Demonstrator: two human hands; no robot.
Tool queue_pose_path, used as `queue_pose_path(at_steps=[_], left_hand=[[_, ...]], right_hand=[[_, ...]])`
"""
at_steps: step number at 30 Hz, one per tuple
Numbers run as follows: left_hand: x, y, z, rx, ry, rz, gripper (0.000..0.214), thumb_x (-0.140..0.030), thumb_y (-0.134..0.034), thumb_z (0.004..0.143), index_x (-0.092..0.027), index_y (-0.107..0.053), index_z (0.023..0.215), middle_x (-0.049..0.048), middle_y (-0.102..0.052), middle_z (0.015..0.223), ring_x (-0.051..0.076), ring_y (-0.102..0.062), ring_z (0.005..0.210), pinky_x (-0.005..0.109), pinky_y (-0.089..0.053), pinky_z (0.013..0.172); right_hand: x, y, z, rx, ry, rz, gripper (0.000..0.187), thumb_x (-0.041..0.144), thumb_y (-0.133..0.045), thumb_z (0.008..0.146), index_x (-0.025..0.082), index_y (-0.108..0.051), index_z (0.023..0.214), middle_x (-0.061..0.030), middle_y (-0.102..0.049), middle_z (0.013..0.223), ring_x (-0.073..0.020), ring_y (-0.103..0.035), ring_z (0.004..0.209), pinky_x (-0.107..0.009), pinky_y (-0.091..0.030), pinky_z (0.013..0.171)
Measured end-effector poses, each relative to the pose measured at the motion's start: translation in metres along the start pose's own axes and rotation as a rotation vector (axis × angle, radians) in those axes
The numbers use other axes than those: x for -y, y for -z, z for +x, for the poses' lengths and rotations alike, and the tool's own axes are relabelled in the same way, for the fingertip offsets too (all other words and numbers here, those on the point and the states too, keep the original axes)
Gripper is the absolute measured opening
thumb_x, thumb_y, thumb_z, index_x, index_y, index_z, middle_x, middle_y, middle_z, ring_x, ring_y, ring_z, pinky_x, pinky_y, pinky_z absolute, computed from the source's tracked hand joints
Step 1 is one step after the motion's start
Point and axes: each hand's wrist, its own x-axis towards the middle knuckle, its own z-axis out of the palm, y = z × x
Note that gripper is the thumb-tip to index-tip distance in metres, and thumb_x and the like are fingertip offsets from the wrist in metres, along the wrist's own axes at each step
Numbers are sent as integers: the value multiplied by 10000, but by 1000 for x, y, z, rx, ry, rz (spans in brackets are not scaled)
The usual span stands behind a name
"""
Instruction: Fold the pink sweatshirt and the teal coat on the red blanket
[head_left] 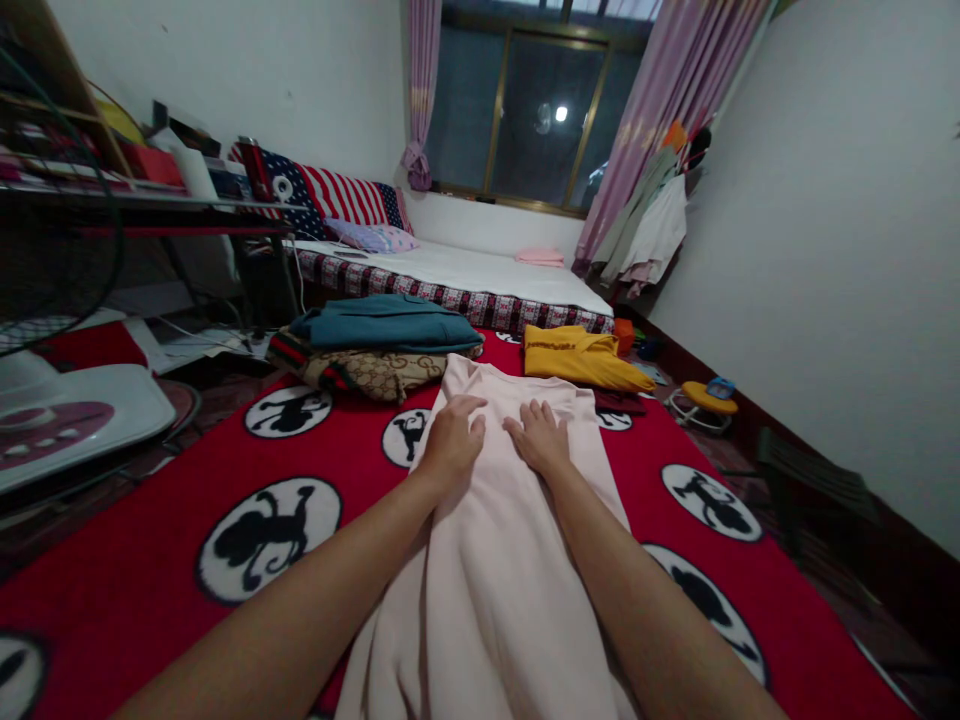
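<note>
A pale pink garment [495, 560] lies lengthwise on a red blanket [360, 480] printed with white circles and black figures. Its far end looks squared off, and its near part runs in loose folds toward me. My left hand [454, 440] is over the left side of the garment near the far end, fingers apart and slightly bent. On the right half, my right hand [541, 437] rests with its fingers spread on the cloth. Neither hand grasps anything.
Beyond the garment sit folded teal clothes [390, 322] on a brown patterned cloth [375, 374], and a folded yellow garment [581, 357] to the right. A white fan base [90, 420] stands at left, a small stool [707, 398] at right. A bed [465, 270] is behind.
</note>
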Motion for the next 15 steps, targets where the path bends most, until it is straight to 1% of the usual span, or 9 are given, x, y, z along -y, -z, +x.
queue_pose_path(at_steps=[2, 5, 9, 11, 12, 13, 15], left_hand=[[14, 7, 21, -16, 20, 143, 407, -37, -461, 801, -118, -663, 1144, 129, -633, 1202, 223, -575, 1153, 342, -418, 1066], [31, 15, 52, 14, 43, 303, 510, 35, -413, 762, -133, -654, 1180, 126, -622, 1201, 218, -587, 1128, 321, -442, 1023], [41, 18, 94, 71, 31, 481, 516, -46, -465, 811, -227, -600, 1275, 83, -587, 1248, 213, -610, 1076, 291, -480, 923], [42, 17, 116, 175, -2, 538, 527, -114, -537, 810, -265, -571, 1313, 67, -572, 1284, 209, -616, 1065, 271, -476, 898], [42, 16, 127, 240, -13, 556, 515, -145, -582, 792, -265, -594, 1293, 70, -587, 1270, 216, -622, 1052, 267, -475, 886], [43, 14, 136, 305, -16, 568, 477, -165, -627, 763, -246, -645, 1233, 81, -622, 1218, 230, -634, 1022, 271, -477, 868], [45, 8, 151, 392, 3, 584, 323, -156, -674, 709, -176, -748, 1023, 111, -697, 1031, 257, -659, 935, 284, -483, 826]], right_hand=[[0, 0, 1, -16, 0, 6, 606, 490, -260, 982, 134, -370, 1460, -138, -257, 1578, -308, -159, 1460, -567, -185, 1120], [0, -2, 2, -41, 3, 26, 573, 485, -290, 977, 166, -409, 1439, -117, -286, 1570, -312, -182, 1453, -565, -191, 1118], [0, -2, 1, -47, -8, 66, 570, 476, -307, 970, 166, -421, 1435, -114, -289, 1570, -304, -183, 1455, -568, -192, 1119], [0, -2, 1, -48, -10, 81, 567, 473, -309, 969, 167, -429, 1431, -114, -290, 1569, -303, -187, 1455, -574, -195, 1118], [-1, -2, 1, -52, -10, 86, 564, 471, -311, 968, 169, -433, 1429, -113, -292, 1568, -304, -191, 1454, -575, -197, 1118], [-1, -2, 0, -55, -10, 89, 561, 469, -315, 968, 171, -437, 1426, -112, -297, 1567, -305, -196, 1453, -575, -198, 1118], [-1, -2, 0, -60, -7, 91, 556, 467, -322, 967, 172, -444, 1422, -114, -306, 1563, -306, -202, 1451, -570, -198, 1120]])
